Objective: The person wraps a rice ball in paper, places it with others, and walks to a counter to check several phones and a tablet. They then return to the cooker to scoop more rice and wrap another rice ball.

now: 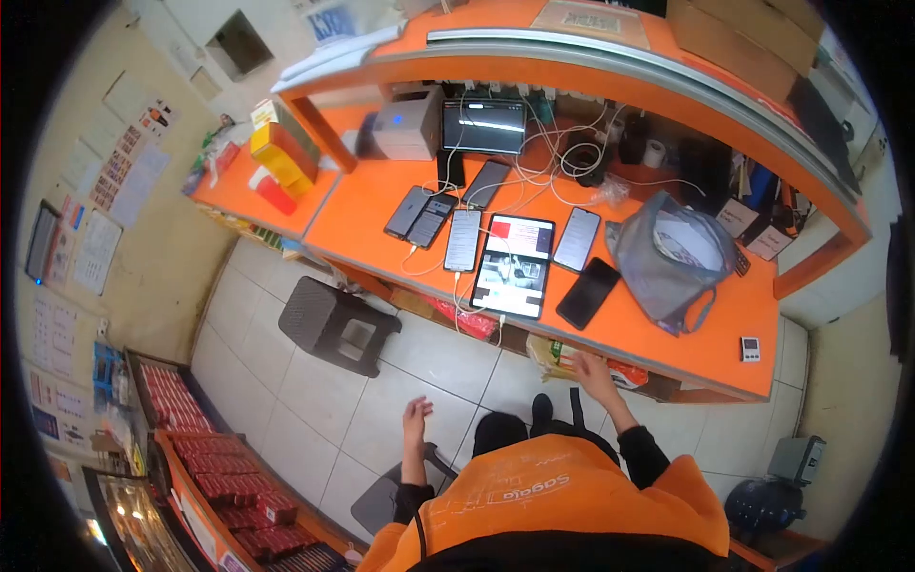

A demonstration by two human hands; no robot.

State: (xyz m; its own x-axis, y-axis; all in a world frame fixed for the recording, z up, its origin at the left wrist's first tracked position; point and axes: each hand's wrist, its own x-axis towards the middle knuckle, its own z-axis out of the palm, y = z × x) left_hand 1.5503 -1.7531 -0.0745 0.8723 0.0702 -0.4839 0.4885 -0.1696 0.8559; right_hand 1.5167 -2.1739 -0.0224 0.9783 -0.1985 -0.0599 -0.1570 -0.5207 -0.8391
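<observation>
My left hand [416, 419] hangs over the tiled floor, apart from the desk, its fingers loosely bent and holding nothing I can see. Close to the desk's front edge is my right hand [595, 377], fingers apart, with nothing visible in it. Nearest to it on the orange desk [667, 348] lies a dark phone [588, 294]. A tablet [515, 267] with a lit screen rests to its left, a cable at its lower edge. Beside the tablet are a lit phone [577, 239] and a white-screened phone [462, 240]. Farther left sit two phones side by side, one being a dark phone [431, 220].
A grey bag [672, 257] stands on the desk's right side, near a small white device [750, 349]. Tangled white cables [543, 167] run before a monitor [484, 127] and a printer [409, 124]. A dark stool [338, 324] stands left; shelves of red boxes [229, 467] line the lower left.
</observation>
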